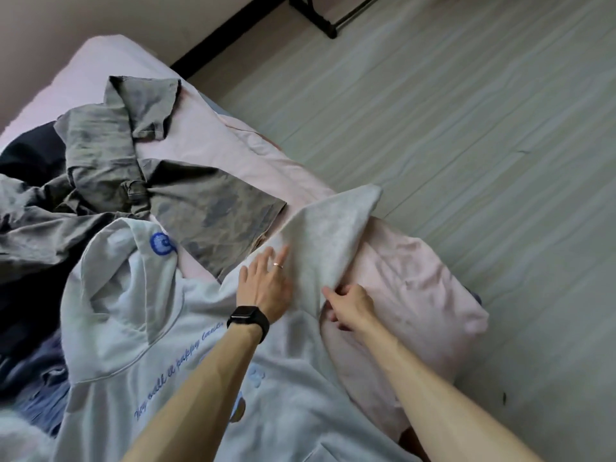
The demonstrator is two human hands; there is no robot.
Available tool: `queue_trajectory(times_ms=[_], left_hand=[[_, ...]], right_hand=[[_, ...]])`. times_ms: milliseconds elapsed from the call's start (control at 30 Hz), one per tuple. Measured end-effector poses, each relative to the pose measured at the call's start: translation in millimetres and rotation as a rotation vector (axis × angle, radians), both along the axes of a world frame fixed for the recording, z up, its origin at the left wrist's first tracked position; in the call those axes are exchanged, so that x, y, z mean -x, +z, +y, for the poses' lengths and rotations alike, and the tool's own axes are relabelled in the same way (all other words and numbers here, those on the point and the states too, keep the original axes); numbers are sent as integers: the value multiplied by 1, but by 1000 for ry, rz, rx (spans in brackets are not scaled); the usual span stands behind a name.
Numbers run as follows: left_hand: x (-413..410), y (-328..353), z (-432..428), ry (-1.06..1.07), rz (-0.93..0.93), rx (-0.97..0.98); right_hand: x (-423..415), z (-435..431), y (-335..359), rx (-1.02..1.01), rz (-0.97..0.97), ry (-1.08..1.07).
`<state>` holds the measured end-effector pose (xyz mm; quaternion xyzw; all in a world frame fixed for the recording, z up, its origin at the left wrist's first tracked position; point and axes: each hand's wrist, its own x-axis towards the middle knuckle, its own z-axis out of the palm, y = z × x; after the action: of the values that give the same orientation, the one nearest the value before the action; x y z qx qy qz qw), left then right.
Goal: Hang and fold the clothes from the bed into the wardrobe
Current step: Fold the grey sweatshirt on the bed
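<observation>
**Bed, pink sheet: sleeve fold**

Pink-sheeted bed (416,271), pale floor (466,111) beside it. Grey hoodie (160,328) spread front-up. The left hand (266,281) lies flat, fingers straight, likely pinning the shoulder as a crease line. The right hand (350,306) pinches the sleeve (333,225) edge, lifting it. An olive shirt (206,201) lies crumpled behind.

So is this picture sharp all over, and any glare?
Head view: soft, even light, no glare; faint shadows under folds of the light grey hooded sweatshirt; the bottom-left corner is smeared, while the left hand and right hand look fairly sharp; the wide lens makes the forearms loom large.
</observation>
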<state>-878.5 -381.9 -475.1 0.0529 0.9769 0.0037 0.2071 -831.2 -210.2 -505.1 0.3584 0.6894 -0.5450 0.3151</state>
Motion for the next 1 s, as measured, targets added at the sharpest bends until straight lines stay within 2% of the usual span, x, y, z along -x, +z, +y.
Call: queue_trajectory(times_ms=[67, 133, 200, 300, 400, 467, 567, 700, 833, 900, 967, 1000], left_hand=[[-10, -7, -15, -35, -73, 39], [-11, -10, -20, -8, -79, 34], [-8, -11, -20, 3, -107, 34], [-6, -9, -19, -43, -175, 82], [-5, -7, -13, -29, -144, 72], [4, -7, -3, -7, -111, 19], [27, -10, 13, 16, -91, -40], [70, -22, 42, 3, -81, -104], [121, -37, 75, 91, -150, -103], [145, -41, 88, 195, -151, -189], [161, -45, 100, 173, 3, -226], [164, -47, 102, 120, 105, -178]], right_hand=[[2, -8, 4, -167, 137, -41], [-2, -8, 7, -383, 345, -199], [-11, -2, 3, -458, 387, -271], [-22, 6, -7, -266, 191, -144], [-23, 12, -9, -158, 162, -69], [-10, 20, -9, -130, 133, -182], [26, 37, -12, 33, 74, -434], [82, 61, -22, 127, -19, -573], [129, 95, -44, 426, -121, -797], [142, 113, -49, 550, -108, -879], [151, 127, -55, 548, -35, -925], [153, 129, -58, 474, 25, -910]])
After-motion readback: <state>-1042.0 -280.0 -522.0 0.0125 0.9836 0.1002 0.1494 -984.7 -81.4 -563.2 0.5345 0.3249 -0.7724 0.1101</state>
